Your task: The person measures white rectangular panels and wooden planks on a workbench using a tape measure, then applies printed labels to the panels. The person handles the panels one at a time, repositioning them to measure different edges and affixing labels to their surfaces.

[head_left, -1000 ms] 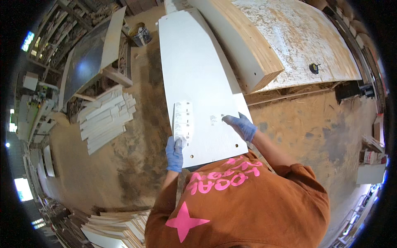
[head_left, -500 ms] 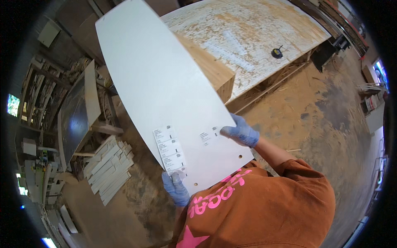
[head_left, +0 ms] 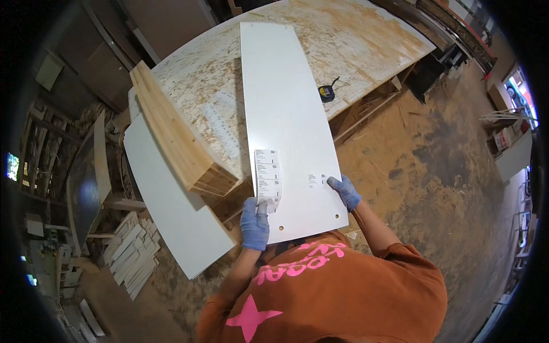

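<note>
I see white panel [head_left: 289, 131] lying from 6 toward 12 o'clock onto the table [head_left: 366, 40] | left hand [head_left: 254, 224] fingers clamped on its near-left edge | right hand [head_left: 344, 191] fingers clamped on its right edge | tape measure [head_left: 326, 93] at 1 o'clock

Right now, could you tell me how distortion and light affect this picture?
Head view: fisheye bends the white panel and worktable edges; black vignette rings the frame; light is even, the centre sharp around both gloved hands, left hand and right hand.
</note>
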Demonstrator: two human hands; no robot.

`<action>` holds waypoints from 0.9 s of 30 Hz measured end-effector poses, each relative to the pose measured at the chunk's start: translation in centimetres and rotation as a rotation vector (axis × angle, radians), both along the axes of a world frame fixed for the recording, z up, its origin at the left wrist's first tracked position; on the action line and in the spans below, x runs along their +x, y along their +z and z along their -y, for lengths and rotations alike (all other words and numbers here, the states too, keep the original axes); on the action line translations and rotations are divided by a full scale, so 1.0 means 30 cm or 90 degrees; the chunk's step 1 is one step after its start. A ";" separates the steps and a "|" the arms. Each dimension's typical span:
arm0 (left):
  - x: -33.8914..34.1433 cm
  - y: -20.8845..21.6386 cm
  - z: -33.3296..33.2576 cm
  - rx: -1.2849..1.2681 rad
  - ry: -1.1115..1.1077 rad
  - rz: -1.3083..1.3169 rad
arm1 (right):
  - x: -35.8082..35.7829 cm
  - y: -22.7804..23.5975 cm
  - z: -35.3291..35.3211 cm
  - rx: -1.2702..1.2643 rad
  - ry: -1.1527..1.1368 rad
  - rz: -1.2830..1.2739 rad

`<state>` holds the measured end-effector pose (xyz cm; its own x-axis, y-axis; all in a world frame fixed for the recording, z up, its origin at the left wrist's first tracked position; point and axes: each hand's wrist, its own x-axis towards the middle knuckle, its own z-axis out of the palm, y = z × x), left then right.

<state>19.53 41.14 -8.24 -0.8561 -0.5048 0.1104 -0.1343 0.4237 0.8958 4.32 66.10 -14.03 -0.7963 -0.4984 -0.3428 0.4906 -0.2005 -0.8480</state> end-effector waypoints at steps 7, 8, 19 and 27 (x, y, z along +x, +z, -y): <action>-0.157 -0.253 -0.235 -0.051 0.017 0.123 | -0.184 -0.216 -0.234 0.132 0.008 -0.008; -0.193 -0.272 -0.265 -0.057 0.027 0.099 | -0.238 -0.223 -0.259 0.149 0.019 0.003; -0.733 -0.187 -0.337 0.183 -0.034 0.029 | -0.976 -0.173 -0.414 0.460 -0.118 -0.330; -0.161 0.123 -0.232 0.388 0.102 -0.126 | -0.401 0.106 0.003 0.097 0.168 -0.286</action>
